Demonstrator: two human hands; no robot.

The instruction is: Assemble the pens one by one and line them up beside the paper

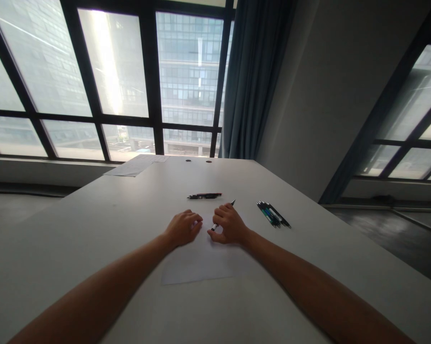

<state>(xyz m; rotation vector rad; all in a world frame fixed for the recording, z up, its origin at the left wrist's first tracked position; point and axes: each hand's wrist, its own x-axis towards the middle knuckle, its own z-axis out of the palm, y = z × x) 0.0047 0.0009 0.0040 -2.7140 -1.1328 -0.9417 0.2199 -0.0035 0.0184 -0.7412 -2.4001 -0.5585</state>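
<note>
A sheet of white paper (201, 267) lies on the table in front of me. My left hand (183, 228) rests on its left part, fingers loosely bent and the thumb a little apart, with nothing visible in them. Just to the right, my right hand (229, 224) is closed around a pen (215, 227). The pen is held slanted: its dark end sticks out above the knuckles toward the upper right, and its lighter end with a black band shows between thumb and fingers. Its middle is hidden by the fingers.
Several dark pens (204, 196) lie crosswise beyond my hands. To the right rests a group of blue, green and black pens (274, 214). Papers (133, 166) lie at the table's far left, and two round dark spots sit near the far edge. A blue curtain (253, 81) hangs behind.
</note>
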